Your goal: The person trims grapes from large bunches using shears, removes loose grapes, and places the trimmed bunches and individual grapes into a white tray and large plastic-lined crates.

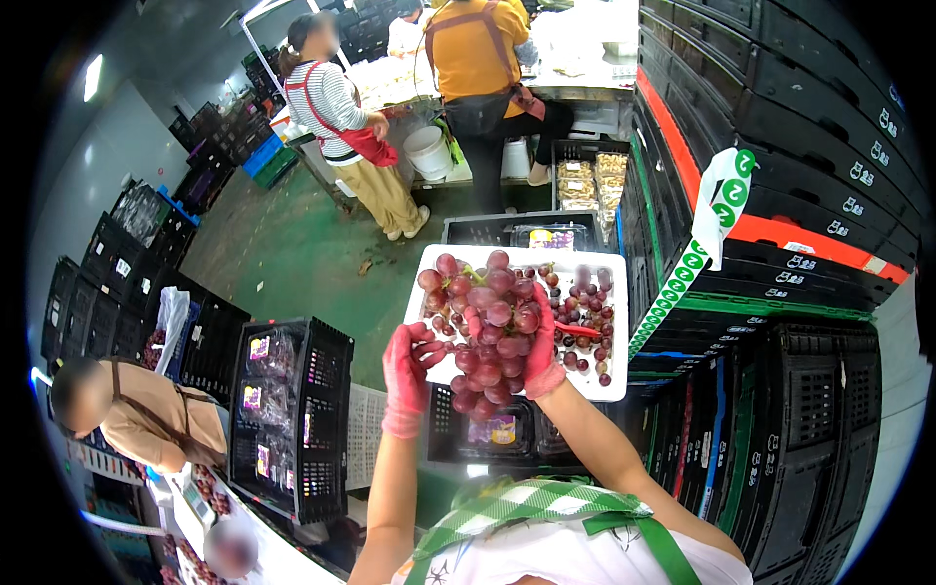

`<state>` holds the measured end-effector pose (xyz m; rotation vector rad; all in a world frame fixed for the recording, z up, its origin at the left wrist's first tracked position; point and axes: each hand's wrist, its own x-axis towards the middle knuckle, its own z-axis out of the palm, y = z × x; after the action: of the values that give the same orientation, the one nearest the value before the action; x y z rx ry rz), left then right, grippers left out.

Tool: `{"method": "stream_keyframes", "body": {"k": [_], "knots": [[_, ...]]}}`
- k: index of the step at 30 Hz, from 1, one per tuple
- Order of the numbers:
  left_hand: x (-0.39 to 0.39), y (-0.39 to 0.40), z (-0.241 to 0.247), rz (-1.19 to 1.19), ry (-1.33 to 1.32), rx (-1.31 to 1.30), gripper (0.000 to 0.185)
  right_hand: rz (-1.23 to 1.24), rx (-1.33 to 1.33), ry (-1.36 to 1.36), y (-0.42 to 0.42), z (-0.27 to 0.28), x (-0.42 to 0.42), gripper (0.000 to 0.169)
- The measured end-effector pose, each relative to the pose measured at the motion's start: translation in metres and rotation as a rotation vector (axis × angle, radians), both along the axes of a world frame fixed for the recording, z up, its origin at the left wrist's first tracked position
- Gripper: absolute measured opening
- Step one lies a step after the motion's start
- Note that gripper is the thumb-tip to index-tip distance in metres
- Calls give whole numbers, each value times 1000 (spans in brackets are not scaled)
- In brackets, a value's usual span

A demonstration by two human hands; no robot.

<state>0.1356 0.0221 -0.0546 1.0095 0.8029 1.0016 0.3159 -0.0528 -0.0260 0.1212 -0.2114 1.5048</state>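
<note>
My right hand (542, 347), in a pink glove, holds up a large bunch of red grapes (493, 322) above a white foam tray (526, 256). Some of its fingers are hidden behind the fruit. At the bunch's left side is my left hand (408, 369), gloved alike, its fingers bent and apart; whether the fingertips touch a grape is hard to tell. Loose grapes (591, 311) of mixed sizes lie in the tray. Among them rests a red object (578, 330), perhaps a tool handle, partly hidden by my right hand.
Under the tray, black crates hold clear grape packs (497, 430). Tall stacks of black crates (819, 183) rise close on my right. A crate of packed grapes (292, 417) stands at left. People (472, 58) work at a lit table ahead; another person (161, 417) is at left.
</note>
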Motion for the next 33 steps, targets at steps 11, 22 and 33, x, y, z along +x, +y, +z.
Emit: {"method": "stream_keyframes", "body": {"k": [11,22,33], "knots": [[44,5,1,-497,-819,-93,57,117,-121,212,-11,-37,-19,43],[60,-18,37,-112,-457,30,57,19,-169,9,-11,-27,-20,59],[47,-26,36,-142,-274,335,52,-188,-164,-271,-12,-28,-29,51]]}}
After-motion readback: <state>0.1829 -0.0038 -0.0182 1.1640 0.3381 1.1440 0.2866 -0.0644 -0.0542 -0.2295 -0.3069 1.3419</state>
